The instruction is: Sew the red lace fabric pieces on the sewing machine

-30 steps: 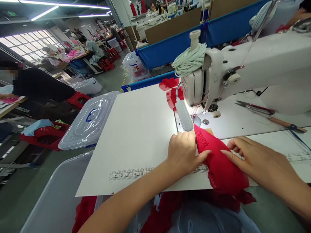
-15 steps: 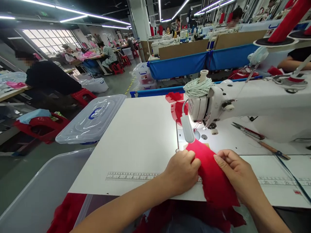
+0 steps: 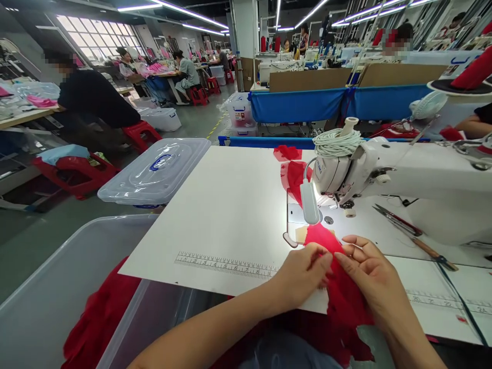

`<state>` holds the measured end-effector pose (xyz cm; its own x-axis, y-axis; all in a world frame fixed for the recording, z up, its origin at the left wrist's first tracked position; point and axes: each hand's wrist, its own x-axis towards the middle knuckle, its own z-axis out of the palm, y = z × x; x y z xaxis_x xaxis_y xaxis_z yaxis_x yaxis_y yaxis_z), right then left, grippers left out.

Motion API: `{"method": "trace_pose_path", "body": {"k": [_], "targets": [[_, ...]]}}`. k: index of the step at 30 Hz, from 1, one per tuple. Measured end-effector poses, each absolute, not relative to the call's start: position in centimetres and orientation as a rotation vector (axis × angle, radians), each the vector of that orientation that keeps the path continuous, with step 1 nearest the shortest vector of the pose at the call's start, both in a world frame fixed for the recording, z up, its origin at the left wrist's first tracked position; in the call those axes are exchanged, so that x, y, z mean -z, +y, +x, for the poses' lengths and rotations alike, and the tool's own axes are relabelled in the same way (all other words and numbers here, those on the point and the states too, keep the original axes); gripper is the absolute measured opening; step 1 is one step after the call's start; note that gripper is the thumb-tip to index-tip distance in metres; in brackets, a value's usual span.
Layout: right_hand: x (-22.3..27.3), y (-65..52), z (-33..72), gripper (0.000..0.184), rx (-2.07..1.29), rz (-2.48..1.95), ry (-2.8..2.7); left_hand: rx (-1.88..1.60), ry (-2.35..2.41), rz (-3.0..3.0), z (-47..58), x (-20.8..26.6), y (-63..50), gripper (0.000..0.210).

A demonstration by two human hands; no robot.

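Note:
A piece of red fabric (image 3: 342, 292) hangs from my two hands over the front edge of the white sewing table (image 3: 223, 210). My left hand (image 3: 303, 274) pinches its left edge, fingers closed. Close beside it, my right hand (image 3: 367, 266) grips the right edge between thumb and fingers. The fabric's upper end lies below the small white lamp (image 3: 309, 202) in front of the sewing machine (image 3: 400, 171). More red cloth pieces (image 3: 295, 177) lie behind the lamp, left of the machine head.
Scissors (image 3: 397, 219) and a wooden-handled tool (image 3: 434, 253) lie on the table at right. At left stand an open plastic bin (image 3: 126, 221) with red cloth (image 3: 103, 302) inside and a lidded clear box (image 3: 157, 171). A seated person (image 3: 96, 97) is farther left.
My left hand has moved right, closer to my right hand, and the fabric between them has bunched up and narrowed. The camera view has turned slightly left.

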<state>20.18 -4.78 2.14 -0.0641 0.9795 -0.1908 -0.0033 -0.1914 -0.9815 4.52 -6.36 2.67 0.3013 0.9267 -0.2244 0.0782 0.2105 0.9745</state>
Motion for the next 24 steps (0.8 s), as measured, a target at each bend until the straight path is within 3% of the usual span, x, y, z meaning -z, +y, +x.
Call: {"method": "trace_pose_path", "body": {"k": [3, 6, 13, 18, 24], "targets": [[-1.3, -5.6, 19.8, 0.062, -1.398, -1.320, -1.251, -0.909, 0.994, 0.816, 4.5, -1.8, -5.5, 0.051], [-0.9, -6.1, 19.8, 0.061, -1.405, -1.346, -1.230, -0.951, 1.002, 0.714, 4.5, -1.6, -5.2, 0.060], [-1.0, -5.5, 20.5, 0.048, -1.374, -1.481, -1.391, -1.007, 0.973, 0.732, 4.9, -1.3, -6.0, 0.055], [-0.8, -5.7, 20.1, 0.043, -1.104, -1.524, -1.694, -1.017, 0.968, 0.858, 4.9, -1.1, -6.4, 0.044], [-1.4, -4.8, 20.2, 0.038, -1.249, -1.408, -1.113, -0.774, 1.441, 1.316, 3.0, -2.0, -6.4, 0.017]]}}
